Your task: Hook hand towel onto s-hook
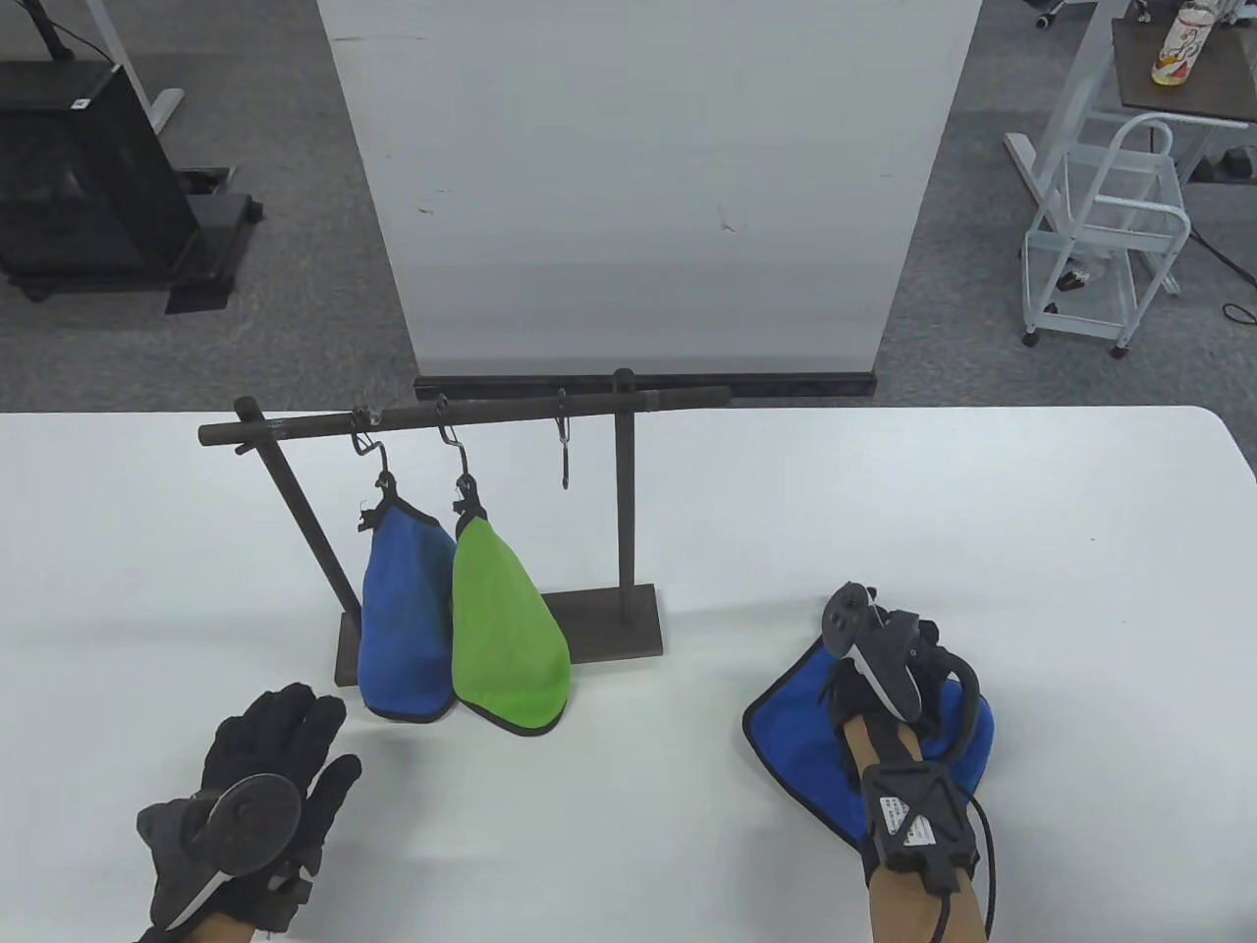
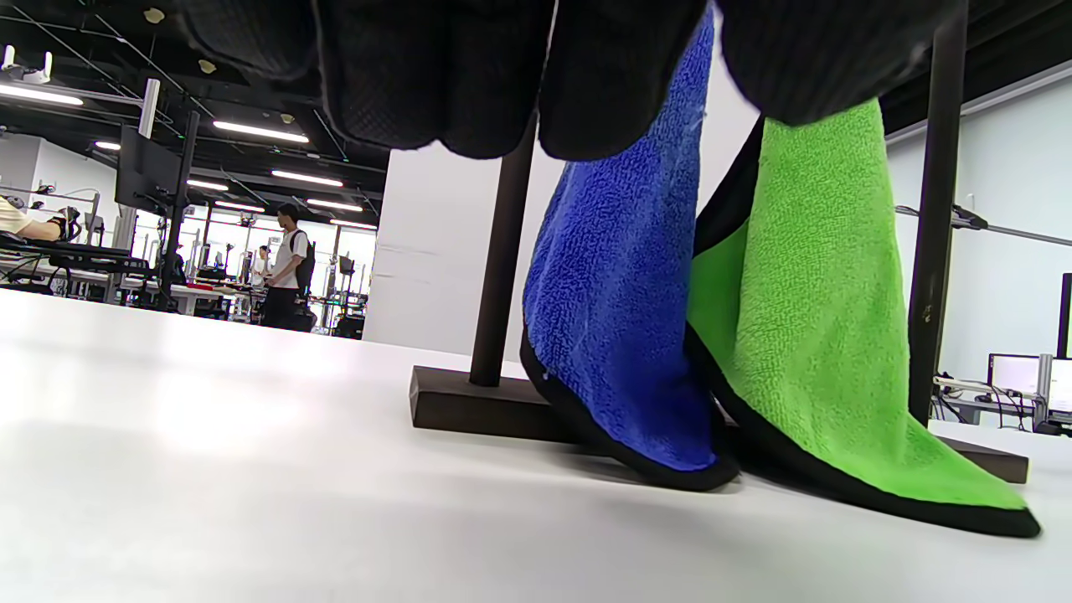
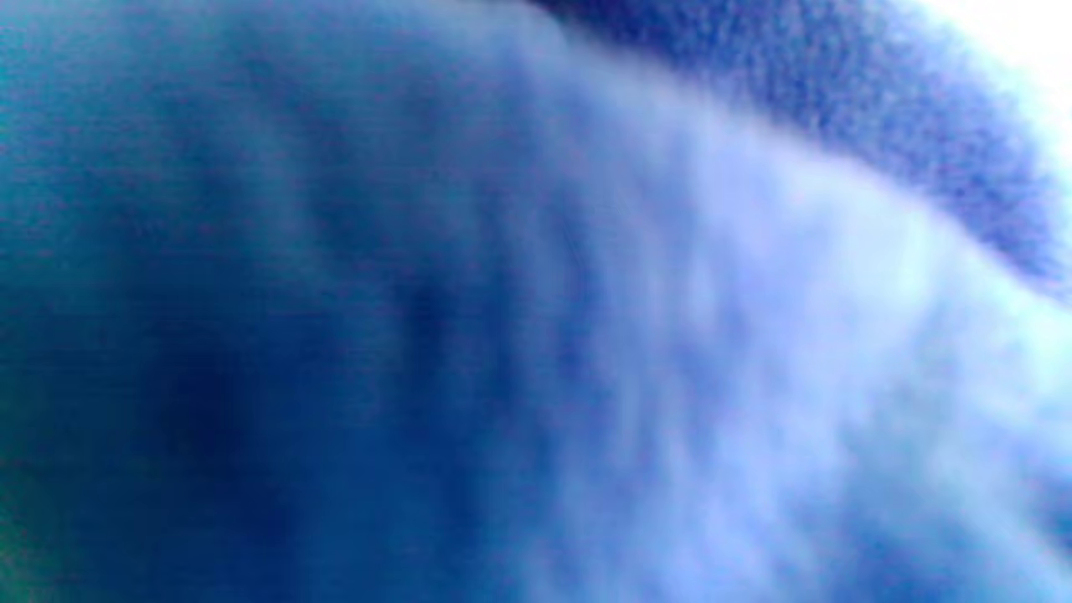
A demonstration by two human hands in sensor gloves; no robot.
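Note:
A dark rack (image 1: pixel 471 417) stands on the white table (image 1: pixel 982 511) with three S-hooks. A blue towel (image 1: pixel 403 619) and a green towel (image 1: pixel 506 638) hang from the left two hooks. The third S-hook (image 1: pixel 565 457) hangs bare. A second blue towel (image 1: pixel 786 737) lies on the table at the right. My right hand (image 1: pixel 874 678) rests on it, its fingers hidden under the tracker. The right wrist view shows only blurred blue cloth (image 3: pixel 502 335). My left hand (image 1: pixel 295 732) lies flat and empty in front of the rack. The left wrist view shows its fingers (image 2: pixel 469 75) before both hung towels (image 2: pixel 620 293).
A white panel (image 1: pixel 648 177) stands just behind the table's far edge. The rack's base (image 2: pixel 469 406) lies between my hands and that edge. A white cart (image 1: pixel 1100 236) stands on the floor at the far right.

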